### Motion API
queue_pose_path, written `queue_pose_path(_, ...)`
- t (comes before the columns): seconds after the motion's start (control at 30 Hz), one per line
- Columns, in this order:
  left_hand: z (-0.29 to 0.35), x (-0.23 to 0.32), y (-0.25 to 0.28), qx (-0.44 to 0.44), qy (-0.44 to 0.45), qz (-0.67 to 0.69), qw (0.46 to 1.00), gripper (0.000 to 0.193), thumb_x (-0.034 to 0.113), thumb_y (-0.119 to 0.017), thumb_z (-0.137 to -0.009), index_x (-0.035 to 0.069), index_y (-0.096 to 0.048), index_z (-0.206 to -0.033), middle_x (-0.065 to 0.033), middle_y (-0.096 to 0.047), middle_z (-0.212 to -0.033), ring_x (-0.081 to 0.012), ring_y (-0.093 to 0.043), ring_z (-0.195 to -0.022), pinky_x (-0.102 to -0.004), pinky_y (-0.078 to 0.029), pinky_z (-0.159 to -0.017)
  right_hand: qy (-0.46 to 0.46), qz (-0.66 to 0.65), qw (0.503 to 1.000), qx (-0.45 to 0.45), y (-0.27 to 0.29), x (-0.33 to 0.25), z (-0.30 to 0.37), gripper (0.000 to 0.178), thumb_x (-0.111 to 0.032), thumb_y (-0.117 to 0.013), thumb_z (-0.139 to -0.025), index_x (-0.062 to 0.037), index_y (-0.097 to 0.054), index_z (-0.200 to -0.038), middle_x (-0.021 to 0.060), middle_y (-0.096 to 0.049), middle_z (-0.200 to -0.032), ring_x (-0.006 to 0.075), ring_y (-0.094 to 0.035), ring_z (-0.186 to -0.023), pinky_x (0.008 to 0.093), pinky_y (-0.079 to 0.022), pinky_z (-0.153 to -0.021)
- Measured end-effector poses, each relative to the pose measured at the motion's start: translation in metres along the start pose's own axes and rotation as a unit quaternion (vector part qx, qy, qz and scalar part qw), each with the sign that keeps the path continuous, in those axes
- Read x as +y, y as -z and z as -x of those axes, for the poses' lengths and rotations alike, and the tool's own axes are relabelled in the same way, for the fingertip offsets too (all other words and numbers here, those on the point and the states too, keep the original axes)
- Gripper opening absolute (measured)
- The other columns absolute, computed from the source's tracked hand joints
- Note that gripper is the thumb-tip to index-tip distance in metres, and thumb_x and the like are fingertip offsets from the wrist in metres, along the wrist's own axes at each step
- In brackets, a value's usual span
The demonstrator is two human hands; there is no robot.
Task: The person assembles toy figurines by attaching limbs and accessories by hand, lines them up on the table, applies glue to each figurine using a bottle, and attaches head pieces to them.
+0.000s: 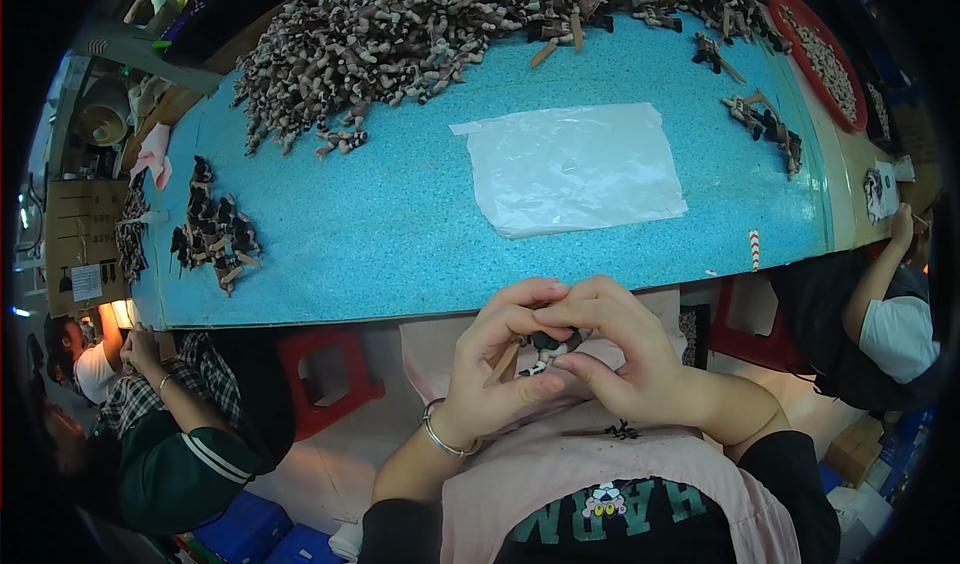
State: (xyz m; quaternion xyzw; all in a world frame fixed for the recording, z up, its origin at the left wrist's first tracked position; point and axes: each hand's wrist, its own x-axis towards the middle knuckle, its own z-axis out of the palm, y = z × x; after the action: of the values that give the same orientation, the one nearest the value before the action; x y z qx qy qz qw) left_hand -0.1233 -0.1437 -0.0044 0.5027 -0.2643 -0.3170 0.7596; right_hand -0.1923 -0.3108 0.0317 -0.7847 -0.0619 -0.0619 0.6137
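Both my hands meet just in front of the table's near edge, above my pink apron (pixel 600 469). Between their fingers is a small dark-and-white figurine (pixel 546 346), partly hidden by the fingertips. My left hand (pixel 497 349), with a silver bangle at its wrist, is curled round the figurine's left side. A flat wooden stick (pixel 505 362) also lies within that hand's grip. My right hand (pixel 628 352) pinches the figurine from the other side, thumb below and fingers arched above.
A big heap of figurine parts (pixel 370 54) covers the far side of the blue tabletop (pixel 380 224). A white plastic sheet (pixel 580 169) lies mid-table. Smaller clusters (pixel 215 229) sit left. A red tray (pixel 822 59) stands far right. Co-workers sit at both sides, near red stools (pixel 330 374).
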Motion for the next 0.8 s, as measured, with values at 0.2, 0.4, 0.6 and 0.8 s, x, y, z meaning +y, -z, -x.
queue_pose_path(0.2, 0.003, 0.004, 0.004, 0.026, 0.015, 0.033, 0.999, 0.037, 0.018, -0.076, -0.078, 0.000, -0.058, -0.105, -0.0144, -0.044, -0.128, -0.0225, -0.045, -0.119, -0.0355, -0.038, -0.099, 0.017, -0.001, 1.000, 0.018, -0.008, 0.002, -0.006, 0.037, 0.005, -0.064, -0.077, -0.0011, -0.059, -0.113, 0.0131, -0.055, -0.099, 0.0238, -0.057, -0.085, 0.0301, -0.048, -0.072)
queue_pose_path(0.4, 0.011, 0.005, 0.016, 0.056, -0.011, 0.030, 0.998, 0.033, 0.014, -0.074, -0.078, 0.001, -0.059, -0.104, -0.0136, -0.047, -0.126, -0.0222, -0.044, -0.120, -0.0351, -0.036, -0.100, 0.011, -0.012, 1.000, -0.014, -0.022, 0.009, -0.016, 0.040, 0.004, -0.063, -0.076, -0.0001, -0.056, -0.115, 0.0150, -0.054, -0.108, 0.0251, -0.057, -0.092, 0.0318, -0.048, -0.080)
queue_pose_path(0.6, 0.039, 0.060, 0.100, 0.242, -0.131, -0.206, 0.939, 0.031, 0.009, -0.074, -0.077, 0.001, -0.060, -0.104, -0.0115, -0.048, -0.123, -0.0215, -0.047, -0.117, -0.0338, -0.040, -0.097, -0.034, -0.059, 0.996, -0.055, -0.066, 0.014, -0.042, 0.053, 0.005, -0.061, -0.076, 0.0021, -0.043, -0.126, 0.0183, -0.050, -0.119, 0.0298, -0.052, -0.110, 0.0375, -0.043, -0.091)
queue_pose_path(0.8, 0.084, 0.099, 0.193, 0.458, -0.174, -0.315, 0.813, 0.028, 0.004, -0.070, -0.080, -0.001, -0.059, -0.105, -0.0118, -0.048, -0.123, -0.0174, -0.052, -0.107, -0.0308, -0.042, -0.093, 0.039, 0.061, 0.984, -0.161, -0.066, -0.008, -0.119, 0.021, 0.008, -0.058, -0.076, -0.0023, -0.061, -0.094, 0.0168, -0.055, -0.107, 0.0337, -0.057, -0.094, 0.0370, -0.048, -0.080)
